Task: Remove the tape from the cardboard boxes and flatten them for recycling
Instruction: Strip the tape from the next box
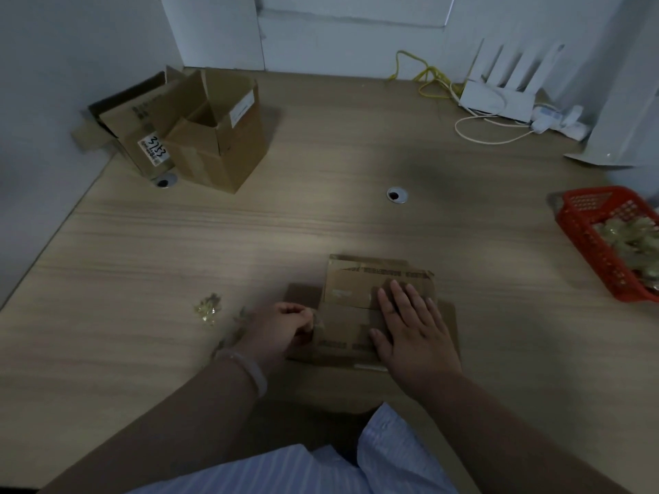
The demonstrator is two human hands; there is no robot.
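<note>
A flattened cardboard box (353,290) lies on the wooden table near the front edge. My right hand (413,329) presses flat on its right half, fingers spread. At the box's left edge my left hand (289,328) pinches a strip of tape (316,324). Two open cardboard boxes stand at the back left: a taller one (221,144) in front and one with a white label (142,126) behind it. Crumpled bits of tape (208,308) lie on the table left of my left hand.
A red plastic basket (585,240) holding crumpled tape sits at the right edge. A white router (497,101) with cables and a power strip stands at the back right. Two round cable holes (397,195) are set in the table (249,237).
</note>
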